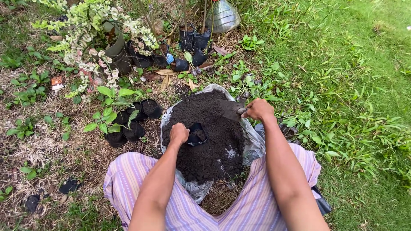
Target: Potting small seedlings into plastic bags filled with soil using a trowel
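Outdoors, on ground of dry brown straw and dead grass at left, turning to green lawn at right and far right.

Nearest: the person's knees in loose lilac-and-white striped cloth trousers, spread to either side of the work.

Between the knees: a clear, crumpled plastic sack lying open, heaped with dark, fine potting soil. A few pale specks show in the soil at its right side.

On the soil, left of centre: a small black plastic nursery bag, mouth open, with soil inside. The left hand is closed on its near-left rim.

At the far right edge of the heap: a soil-caked trowel blade with metal neck, lying on the soil. The right hand is wrapped tight round its handle, which is hidden in the fist.

Left of the sack, just beside it: a cluster of filled black nursery bags bearing broad green-leaved seedlings.

Farther, upper left: a variegated shrub with cream, green and pink leaves in a dark pot, more black bags beside it, fallen brown leaves between.

Farthest, top centre: a knotted clear plastic bag, contents unclear.
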